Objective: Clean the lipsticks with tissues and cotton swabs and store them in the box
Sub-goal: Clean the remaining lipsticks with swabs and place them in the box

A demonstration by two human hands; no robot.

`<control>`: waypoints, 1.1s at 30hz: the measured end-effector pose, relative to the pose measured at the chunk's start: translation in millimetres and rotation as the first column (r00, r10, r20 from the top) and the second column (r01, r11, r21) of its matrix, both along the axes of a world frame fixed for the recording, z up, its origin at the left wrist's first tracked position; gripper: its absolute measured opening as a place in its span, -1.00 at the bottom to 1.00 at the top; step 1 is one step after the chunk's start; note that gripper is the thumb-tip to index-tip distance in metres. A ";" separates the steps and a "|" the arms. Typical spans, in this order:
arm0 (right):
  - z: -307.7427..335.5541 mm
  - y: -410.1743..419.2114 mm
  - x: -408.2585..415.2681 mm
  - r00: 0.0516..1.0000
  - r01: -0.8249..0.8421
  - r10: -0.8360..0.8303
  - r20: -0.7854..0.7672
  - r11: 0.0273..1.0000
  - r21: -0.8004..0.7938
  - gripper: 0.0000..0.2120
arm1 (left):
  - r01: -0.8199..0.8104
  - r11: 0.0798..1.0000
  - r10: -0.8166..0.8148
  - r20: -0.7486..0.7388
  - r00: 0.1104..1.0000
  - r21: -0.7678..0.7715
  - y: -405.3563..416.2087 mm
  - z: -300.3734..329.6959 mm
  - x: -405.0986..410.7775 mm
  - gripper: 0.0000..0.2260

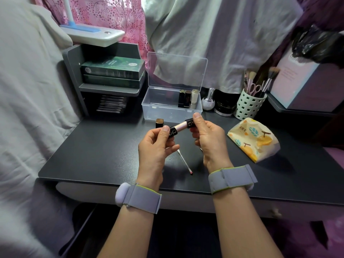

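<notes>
**Clearly mid-lipstick: both hands on one tube, box waiting behind**

Far left I see a shelf unit point(104, 75) holding green boxes. On the dark surface point(96, 149), just left of my hands, a capped lipstick point(159, 123) stands upright, apart from the rest. My left hand point(155, 148) has its fingers point(165, 130) curled round the black end of a lipstick point(180, 126), and my right hand point(208, 135) pinches the other black end; the pinkish middle shows between them, held above the surface. Whether I am pulling the cap off or pushing it on, I cannot tell. Under my hands lies a cotton swab point(184, 162) with a reddened tip, which suggests cleaning is underway. Behind, the clear box point(171, 107) stands open with several lipsticks upright at its right end. To the right sits the tissue pack point(253, 138), and farther back a cup of brushes point(249, 105).

Next, I judge, the tube needs a straight pull or push along its axis, then a place in the box.
</notes>
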State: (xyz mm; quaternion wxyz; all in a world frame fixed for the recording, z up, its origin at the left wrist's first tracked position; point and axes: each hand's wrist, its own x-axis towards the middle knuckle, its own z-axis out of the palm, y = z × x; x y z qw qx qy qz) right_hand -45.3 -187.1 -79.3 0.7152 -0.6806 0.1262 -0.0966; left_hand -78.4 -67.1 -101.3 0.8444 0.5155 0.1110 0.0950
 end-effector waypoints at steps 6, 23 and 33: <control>-0.4 1.4 1.2 1.000 -0.009 0.010 0.012 1.000 -0.018 -0.67 | -0.015 1.000 0.015 0.004 1.000 0.012 1.1 1.4 1.0 -0.88; -1.0 8.2 -2.3 0.997 -0.069 0.070 0.031 0.997 -0.032 -0.68 | -0.039 0.997 0.037 0.036 0.999 0.073 -2.5 5.8 4.1 -0.89; -2.1 13.3 -3.4 0.997 -0.075 0.075 0.027 0.997 -0.028 -0.65 | -0.039 0.997 0.037 0.033 0.999 0.071 -2.9 4.7 8.0 -0.89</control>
